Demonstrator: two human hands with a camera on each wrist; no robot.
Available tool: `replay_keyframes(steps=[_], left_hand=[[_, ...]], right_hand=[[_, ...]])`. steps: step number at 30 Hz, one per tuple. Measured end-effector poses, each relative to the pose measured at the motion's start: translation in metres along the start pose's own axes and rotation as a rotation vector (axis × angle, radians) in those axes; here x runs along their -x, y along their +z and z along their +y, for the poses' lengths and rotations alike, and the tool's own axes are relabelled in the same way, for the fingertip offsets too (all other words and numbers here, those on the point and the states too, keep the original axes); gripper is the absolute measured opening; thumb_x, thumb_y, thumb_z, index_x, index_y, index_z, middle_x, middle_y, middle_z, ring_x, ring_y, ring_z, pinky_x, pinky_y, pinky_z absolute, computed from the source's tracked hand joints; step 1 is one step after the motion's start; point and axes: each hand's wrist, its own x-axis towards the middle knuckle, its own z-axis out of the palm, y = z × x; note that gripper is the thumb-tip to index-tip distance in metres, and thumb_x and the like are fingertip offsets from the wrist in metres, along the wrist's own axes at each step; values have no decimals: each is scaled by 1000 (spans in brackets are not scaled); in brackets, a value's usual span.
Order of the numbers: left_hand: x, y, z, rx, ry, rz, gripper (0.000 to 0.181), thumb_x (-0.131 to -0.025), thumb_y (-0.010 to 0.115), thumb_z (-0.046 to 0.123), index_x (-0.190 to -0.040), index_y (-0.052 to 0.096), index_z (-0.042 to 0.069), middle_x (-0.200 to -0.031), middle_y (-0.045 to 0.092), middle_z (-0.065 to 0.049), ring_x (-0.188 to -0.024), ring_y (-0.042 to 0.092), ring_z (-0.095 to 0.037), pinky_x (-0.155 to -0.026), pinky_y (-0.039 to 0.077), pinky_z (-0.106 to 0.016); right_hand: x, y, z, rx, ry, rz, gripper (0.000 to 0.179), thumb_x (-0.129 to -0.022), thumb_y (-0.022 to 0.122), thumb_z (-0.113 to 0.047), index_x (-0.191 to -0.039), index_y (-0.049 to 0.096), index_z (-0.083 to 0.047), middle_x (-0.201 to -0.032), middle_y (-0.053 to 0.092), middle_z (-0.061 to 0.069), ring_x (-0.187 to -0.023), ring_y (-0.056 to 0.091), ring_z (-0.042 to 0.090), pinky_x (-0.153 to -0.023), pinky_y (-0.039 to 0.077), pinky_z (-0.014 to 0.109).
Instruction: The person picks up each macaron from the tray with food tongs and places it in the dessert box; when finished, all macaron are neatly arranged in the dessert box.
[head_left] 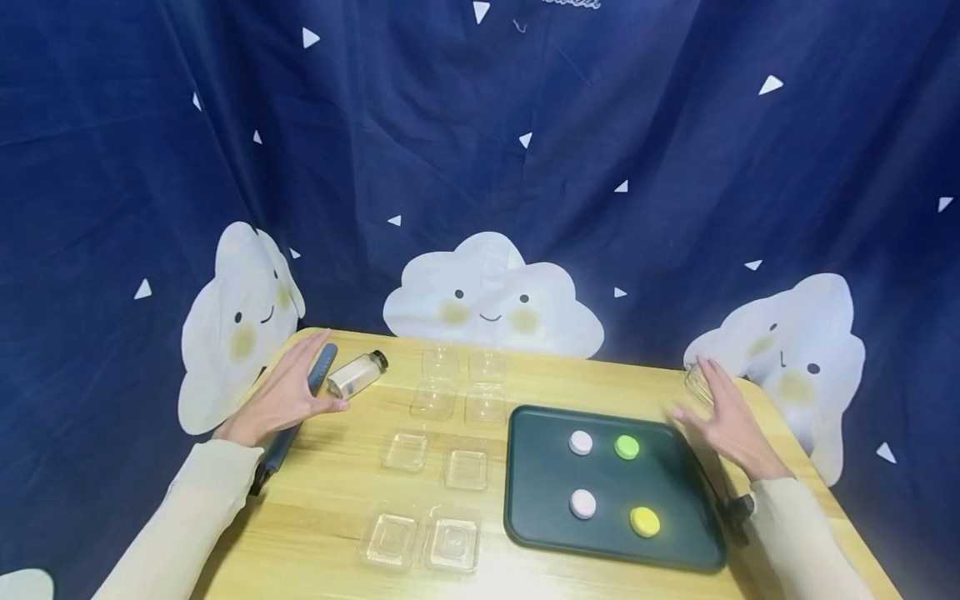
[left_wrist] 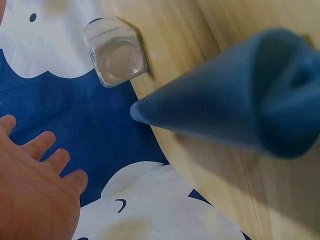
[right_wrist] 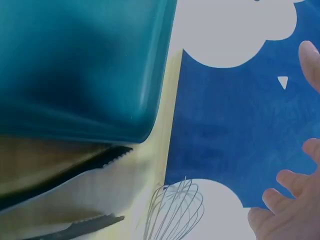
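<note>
My left hand (head_left: 288, 392) hovers over the left side of the table with fingers spread and nothing held. Beside its fingers is a clear bottle (head_left: 356, 375) with a black cap and pale contents. A long blue object (head_left: 322, 367) lies partly hidden under this hand; up close it looks like a tapering blue cone (left_wrist: 215, 95). My right hand (head_left: 727, 425), thumb and fingers apart, holds nothing near the right edge. By its fingertips is a wire whisk (right_wrist: 175, 210). Black tongs (right_wrist: 75, 177) with serrated tips lie beside the dark green tray (head_left: 540, 533), mostly hidden in the head view.
On the tray sit two pale pink macarons (head_left: 582, 503), a green macaron (head_left: 627, 447) and a yellow macaron (head_left: 645, 522). Several clear plastic boxes (head_left: 452, 540) with raised lids stand mid-table, left of the tray. A dark blue curtain (head_left: 450, 125) with clouds hangs around the wooden table (head_left: 315, 517).
</note>
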Motion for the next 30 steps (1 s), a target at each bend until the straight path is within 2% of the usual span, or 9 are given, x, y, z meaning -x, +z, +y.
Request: replay_keyframes(steps=[5,11,15,18,24,30], left_hand=[[5,1,5,60,-20,-40,127,-69,92,45,-164,14,15,-166,23,-24,-150,24,-49,-116,28,-73],[12,5,18,159,-21,-33,128,-70,92,45,-165,8,21,-168,20,-21,-151,23,-50,-117,25,-74],[16,8,25,243,-19,-37,127,-72,91,42,-165,6,25,-169,22,-19,-153,22,-48,-119,23,-72],[19,10,30,299,-11,-44,125,-72,92,36,-164,8,27,-166,28,-19,-152,27,-46,-121,23,-70],[27,14,44,413,19,-88,116,-75,90,27,-164,16,23,-161,41,-18,-147,38,-44,-120,27,-66],[35,24,56,443,50,-128,107,-79,88,20,-162,22,16,-156,47,-17,-144,44,-40,-117,33,-59]], right_hand=[[10,-1,4,-42,38,9,101,-92,72,-32,-164,5,-11,-168,9,29,-151,12,56,-118,11,78],[26,-6,11,-87,128,11,100,-95,69,-34,-164,-1,-14,-169,4,26,-150,10,60,-116,9,79],[39,-8,13,-114,209,10,97,-98,66,-37,-163,-1,-13,-169,3,25,-145,18,64,-118,12,75],[50,-8,15,-116,265,14,93,-98,65,-39,-163,5,-8,-167,10,26,-140,26,65,-117,17,72],[67,-9,19,-47,350,-19,88,-99,63,-44,-160,16,0,-157,28,34,-135,37,62,-109,27,75],[77,-7,20,13,388,-65,87,-98,61,-49,-159,23,0,-149,42,35,-128,51,54,-100,40,66]])
